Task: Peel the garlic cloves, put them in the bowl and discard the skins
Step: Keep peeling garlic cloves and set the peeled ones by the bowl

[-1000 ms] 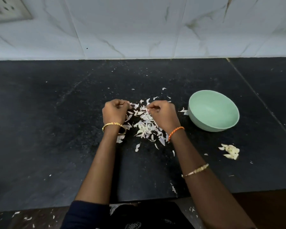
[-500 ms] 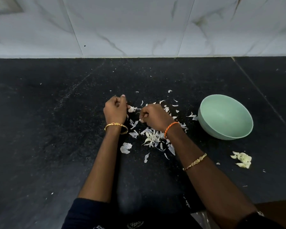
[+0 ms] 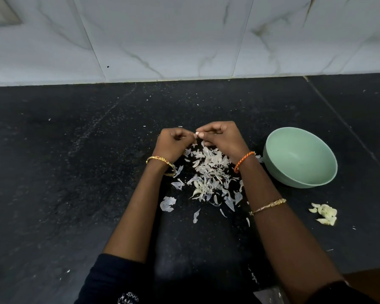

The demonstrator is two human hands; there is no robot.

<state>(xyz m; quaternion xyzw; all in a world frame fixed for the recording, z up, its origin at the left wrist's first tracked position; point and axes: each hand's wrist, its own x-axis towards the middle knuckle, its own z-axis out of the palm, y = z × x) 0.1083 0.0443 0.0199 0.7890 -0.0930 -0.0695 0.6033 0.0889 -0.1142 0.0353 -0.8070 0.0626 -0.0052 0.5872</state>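
Across the whole lower field spreads a black stone countertop [image 3: 64, 172], flecked with pale specks, and behind it at twelve o'clock rises a wall of white marbled tiles [image 3: 184, 36]. Two bare forearms come in from six o'clock and converge near the centre. At about three o'clock from the hands sits a pale green bowl [image 3: 298, 157], tilted a little toward the camera, with nothing visible inside. Directly at six o'clock from the hands, between the two wrists, lies a loose pile of garlic skins [image 3: 208, 172], papery white, with stray flakes scattered toward the near edge. At four o'clock from that pile, near the bowl but apart from it, rests a small cluster of peeled garlic cloves [image 3: 325, 213], yellowish, on the bare stone. The left hand [image 3: 173, 143] has its fingers curled inward, knuckles up, and the right hand [image 3: 222, 137] is likewise curled; their fingertips meet over the far end of the pile. Between them they pinch a small pale piece [image 3: 197, 133], a clove or a scrap of skin, too small to tell which. A gold bangle [image 3: 161, 162] circles the left wrist, an orange thread band [image 3: 244, 161] the right wrist, and a thin gold bracelet [image 3: 268, 206] sits further down the right forearm.
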